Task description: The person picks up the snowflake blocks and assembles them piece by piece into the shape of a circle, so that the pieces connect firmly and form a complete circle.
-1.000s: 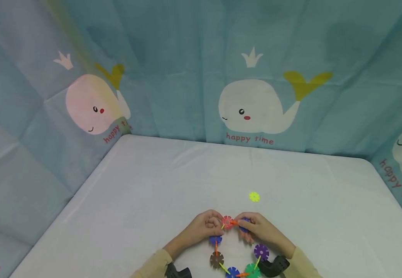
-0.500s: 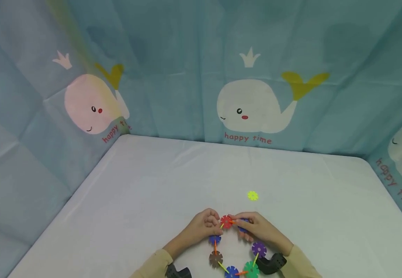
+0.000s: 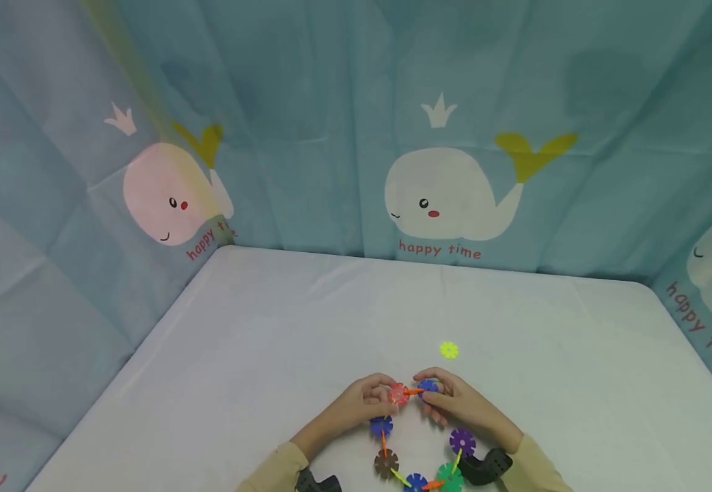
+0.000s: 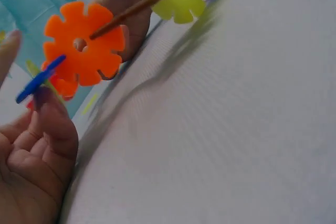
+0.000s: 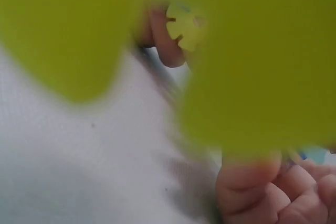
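Note:
In the head view a chain of slotted plastic snowflake discs hangs between the two hands. The left hand (image 3: pixel 362 402) pinches a red disc (image 3: pixel 400 393) at the chain's top left. With thumb and fingers the right hand (image 3: pixel 463 404) holds a blue disc (image 3: pixel 427 387). An orange disc (image 3: pixel 414 391), seen edge-on, joins the two. Down the left run another blue disc (image 3: pixel 382 427) and a brown disc (image 3: pixel 386 464); lower right are a green disc (image 3: pixel 450 477) and a purple disc (image 3: pixel 462 442). A blurred yellow-green disc (image 5: pixel 252 77) hides much of the right wrist view.
A loose yellow disc (image 3: pixel 449 350) lies on the white tabletop (image 3: pixel 307 328) beyond the hands. Blue curtains (image 3: pixel 307 191) with whale prints stand around the table's back and sides. Black wrist mounts (image 3: pixel 485 467) sit close to the chain's lower end.
The right fingertips have drawn back from the orange disc beside the red one and lifted onto the blue disc. The left thumb now lies over the red disc. The view has tilted slightly.

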